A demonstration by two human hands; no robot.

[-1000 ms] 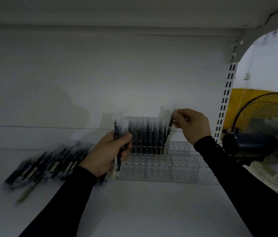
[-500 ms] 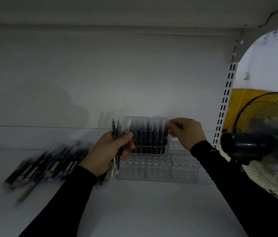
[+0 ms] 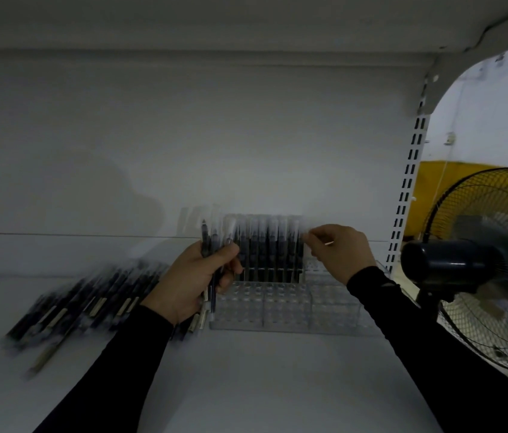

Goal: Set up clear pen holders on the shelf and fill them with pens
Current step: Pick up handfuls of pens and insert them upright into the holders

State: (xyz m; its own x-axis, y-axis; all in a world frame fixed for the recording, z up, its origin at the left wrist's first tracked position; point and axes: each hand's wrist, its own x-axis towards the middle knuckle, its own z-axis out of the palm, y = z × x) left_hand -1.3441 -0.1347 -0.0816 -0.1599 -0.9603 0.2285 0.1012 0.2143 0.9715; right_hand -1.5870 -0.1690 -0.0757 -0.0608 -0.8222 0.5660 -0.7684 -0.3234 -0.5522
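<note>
Right hand (image 3: 338, 251) lowered pen (image 3: 300, 245) upright into holder (image 3: 277, 310).

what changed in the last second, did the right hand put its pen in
The right hand moved left and down, bringing its dark pen to the right end of the row of dark pens standing in the clear plastic holder; blur hides whether it let go. The left hand still grips its bundle of pens.

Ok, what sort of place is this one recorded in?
Probably a shop or stockroom being stocked. A white retail-style shelf hangs from a slotted metal upright, a clear pen holder is part-filled with dark pens, and more loose pens lie in a pile. A standing fan is on the right.
</note>
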